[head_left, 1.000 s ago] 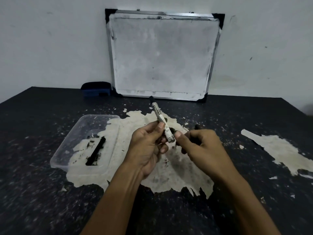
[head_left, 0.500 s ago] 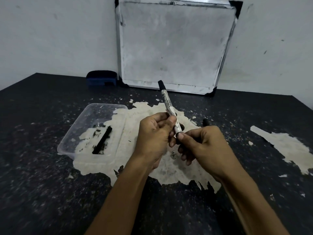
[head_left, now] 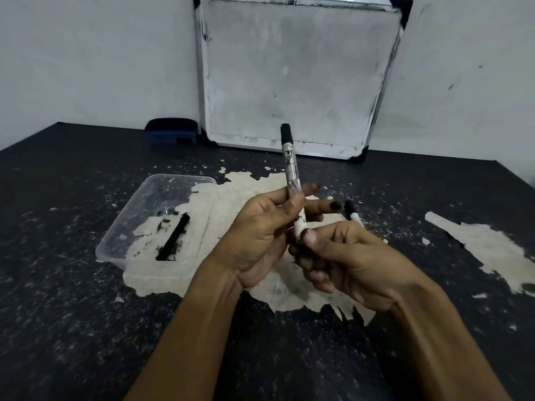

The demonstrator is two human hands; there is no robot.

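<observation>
Gripping white marker [head_left: 291,166], black cap up, smudged barrel | left hand [head_left: 260,238] wraps barrel | right hand [head_left: 347,256] pinches lower end

Black flaking table [head_left: 72,314] with 1 clear tub [head_left: 121,241], 1 blue eraser [head_left: 170,131], whiteboard [head_left: 289,68], possibly 1 spare marker [head_left: 351,213].

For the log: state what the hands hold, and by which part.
A marker, black cap up. The left hand grips its lower barrel; the right hand pinches its bottom end.
</observation>
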